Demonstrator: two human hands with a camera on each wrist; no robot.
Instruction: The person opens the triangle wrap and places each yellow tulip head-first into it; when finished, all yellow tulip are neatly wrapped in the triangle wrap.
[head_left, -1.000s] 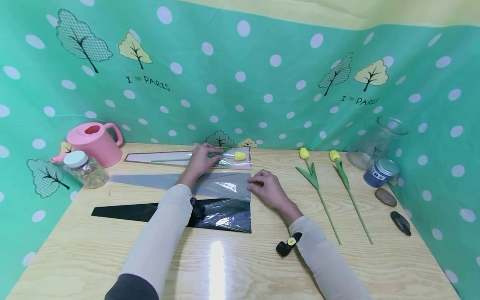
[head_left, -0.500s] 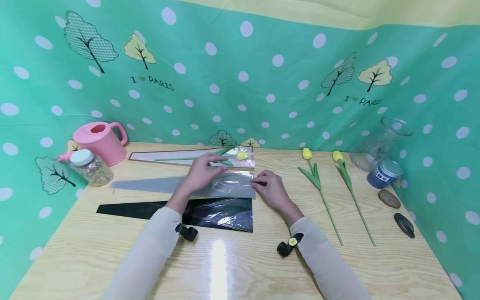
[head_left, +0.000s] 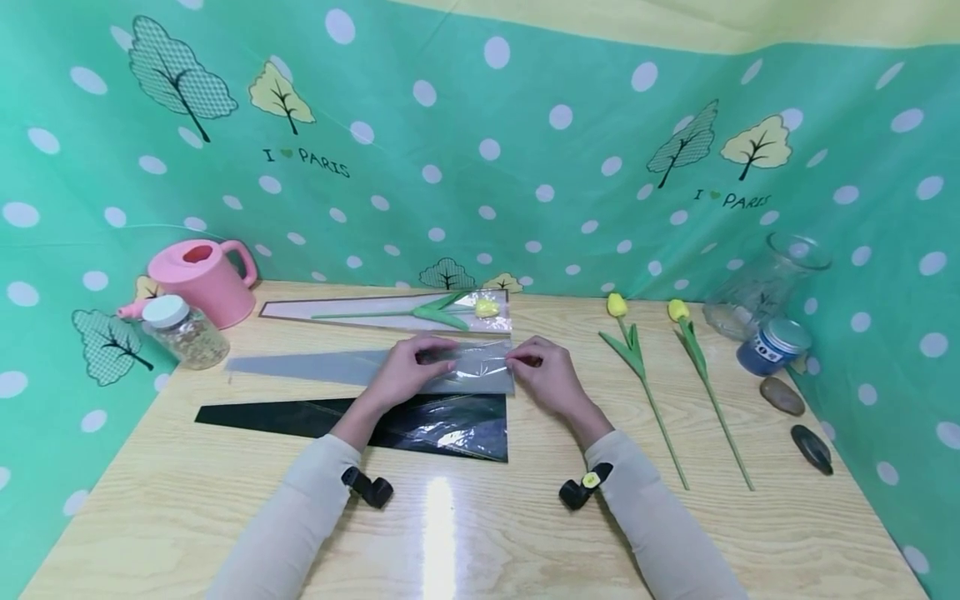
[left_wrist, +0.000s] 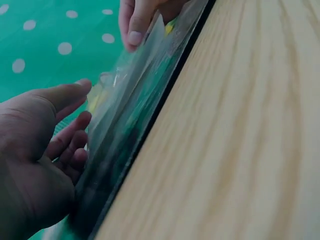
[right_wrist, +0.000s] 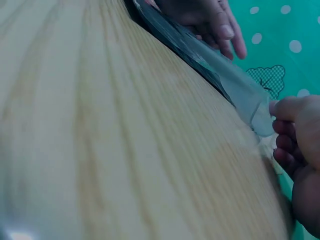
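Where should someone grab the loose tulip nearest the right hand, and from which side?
Probably by its bare lower stem, pinched from the near side: it lies flat, with its yellow head and spreading leaves toward the far end, leaving that thin part free.

Head view: from above the near side of the table [head_left: 495, 533], facing far and down — widest and farthest back, table through to the polka-dot curtain [head_left: 465, 125]. Left wrist camera [head_left: 380, 492] sits low and close to the tabletop, looks past the left hand [head_left: 408, 371] toward the right hand [head_left: 551, 375]; tilted, curtain to picture left. Right wrist camera [head_left: 574, 494], also low and close, looks back left across the right hand to the left one; curtain to picture right. Overlap — both wrist views catch both hands and the gray wrapper [head_left: 337, 367] from opposite ends.
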